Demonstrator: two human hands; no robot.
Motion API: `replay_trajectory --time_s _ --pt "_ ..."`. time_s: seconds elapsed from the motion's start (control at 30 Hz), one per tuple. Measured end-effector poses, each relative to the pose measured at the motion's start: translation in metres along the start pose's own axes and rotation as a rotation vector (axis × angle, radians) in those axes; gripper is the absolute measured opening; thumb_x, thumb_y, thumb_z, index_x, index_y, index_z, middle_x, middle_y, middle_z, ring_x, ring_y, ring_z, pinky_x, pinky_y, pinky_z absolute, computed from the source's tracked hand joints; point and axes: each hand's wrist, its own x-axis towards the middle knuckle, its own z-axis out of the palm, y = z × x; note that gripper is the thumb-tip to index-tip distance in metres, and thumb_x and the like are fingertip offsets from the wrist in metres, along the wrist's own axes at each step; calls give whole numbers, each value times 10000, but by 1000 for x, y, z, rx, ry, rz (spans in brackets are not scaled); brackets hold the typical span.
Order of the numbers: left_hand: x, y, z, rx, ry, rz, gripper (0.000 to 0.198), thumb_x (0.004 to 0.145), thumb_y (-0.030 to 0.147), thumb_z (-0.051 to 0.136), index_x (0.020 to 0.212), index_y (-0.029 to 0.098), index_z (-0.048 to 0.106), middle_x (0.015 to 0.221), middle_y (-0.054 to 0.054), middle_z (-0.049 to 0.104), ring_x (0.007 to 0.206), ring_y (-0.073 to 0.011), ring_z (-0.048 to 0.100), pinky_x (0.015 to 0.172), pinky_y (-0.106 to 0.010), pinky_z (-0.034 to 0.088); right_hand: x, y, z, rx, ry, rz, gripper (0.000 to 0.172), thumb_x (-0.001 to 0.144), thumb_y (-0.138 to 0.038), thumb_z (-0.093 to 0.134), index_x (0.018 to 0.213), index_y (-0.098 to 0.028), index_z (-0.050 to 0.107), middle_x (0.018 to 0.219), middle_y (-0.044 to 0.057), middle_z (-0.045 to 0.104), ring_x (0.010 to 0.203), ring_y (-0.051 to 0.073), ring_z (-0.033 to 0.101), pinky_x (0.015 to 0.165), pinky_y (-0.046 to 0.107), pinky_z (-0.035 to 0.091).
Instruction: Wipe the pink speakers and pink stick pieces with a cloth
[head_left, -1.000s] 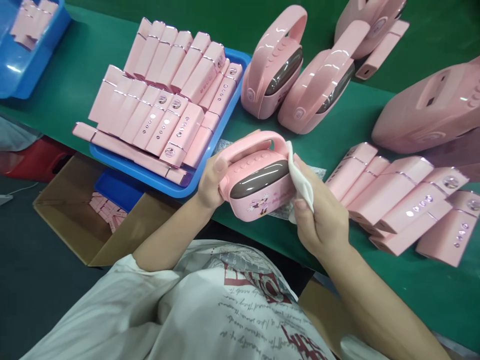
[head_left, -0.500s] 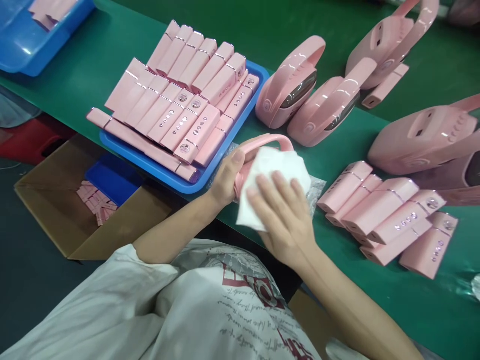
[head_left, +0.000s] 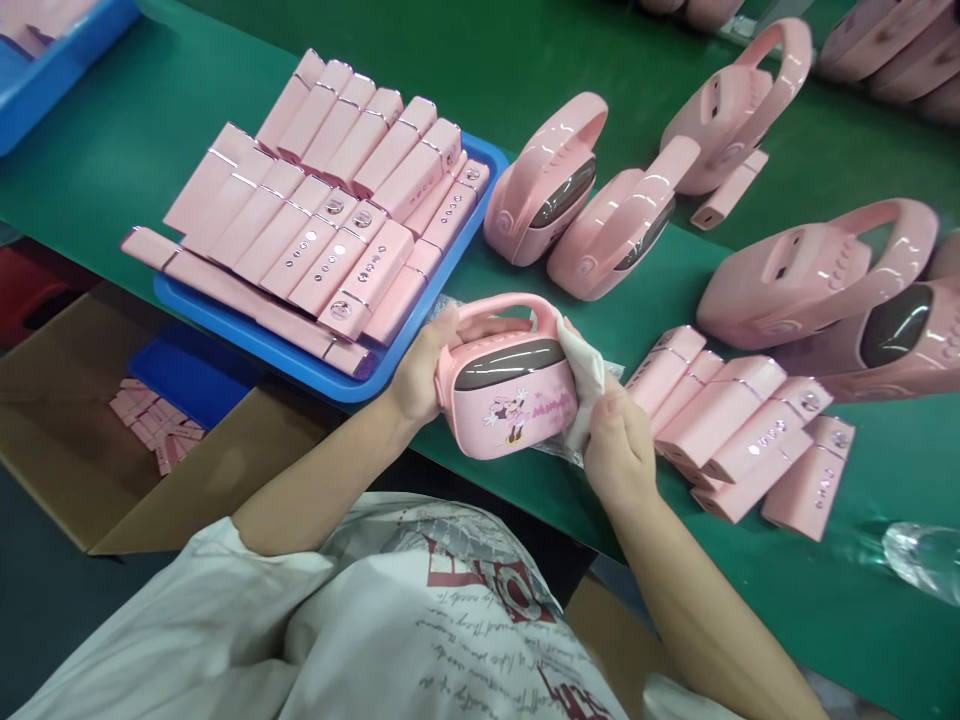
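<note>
The left hand [head_left: 420,375] clasps the pink handled speaker [head_left: 508,395] at its end, fingers curled over the handle. The right hand [head_left: 619,445] pinches a white cloth [head_left: 581,375] against the opposite end. The glossy, rigid shell looks light and slippery, best gripped by handle or ends.

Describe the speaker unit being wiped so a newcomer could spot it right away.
On the near edge of the green table, just right of the blue tray of pink bars, the left hand and right hand hold a pink handled speaker. Unlike the others lying on the table, it is lifted, shows a cartoon mouse print, and has a white cloth against its side.
</note>
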Motion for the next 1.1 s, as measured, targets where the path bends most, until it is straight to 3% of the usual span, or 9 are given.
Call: replay_trajectory --time_s 0.1,0.2,0.33,0.5,0.63,0.77,0.93,1.1 --pt "-2 3 -1 -49 -109 -136 630 857 607 466 1196 111 656 1079 -144 732 1176 -350 609 972 -457 483 4 -5 -1 54 -45 -34 527 980 -567 294 1414 -332 480 1545 -17 374 1447 266 312 1212 479 240" --pt "-2 3 -1 -73 -211 -265 611 872 570 468 1195 84 649 1110 -164 722 1156 -338 620 1000 -459 453 8 -7 -3 24 -93 -12 549 979 -585 263 1357 -309 550 1560 -2 347 1441 248 327 1208 468 235" --pt "0 0 0 -120 -209 -363 583 899 506 439 1237 63 612 1132 -176 713 1133 -327 634 1022 -463 424 10 -6 -4 -40 -42 -9 472 999 -510 314 1258 -283 636 1475 36 482 1389 229 417 1179 459 286" --pt "1 3 3 -222 -183 -449 616 907 476 353 1281 36 566 1137 -195 705 1094 -337 650 993 -483 438 7 -4 -7 -6 -13 6 343 1002 -386 396 1178 -316 682 1276 9 657 1281 213 536 1109 424 385" --pt "3 11 4 -244 -97 -353 623 898 515 336 1238 63 597 1106 -175 715 1022 -315 676 940 -461 479 7 0 -4 262 54 134 380 998 -425 366 1307 -343 572 1377 -7 584 1306 229 519 1086 459 424" --pt "1 16 4 -230 -25 -179 594 859 612 383 1099 148 668 966 -109 748 892 -282 702 832 -415 527 9 -8 1 379 11 54 497 978 -481 314 1446 -331 385 1502 32 446 1325 262 501 1026 514 474" --pt "-4 20 10 -275 -82 -175 563 849 586 377 1062 161 680 998 -105 739 824 -272 700 764 -433 533 7 -19 -2 225 -10 31 578 972 -439 169 1500 -249 311 1355 98 590 1215 264 587 1038 537 434" --pt "-3 19 8 -207 -27 -98 587 849 603 390 1111 149 654 971 -103 742 901 -280 699 802 -414 536 4 -8 -5 468 -129 172 652 914 -468 345 1527 -304 193 1417 78 527 1019 234 658 832 443 561"
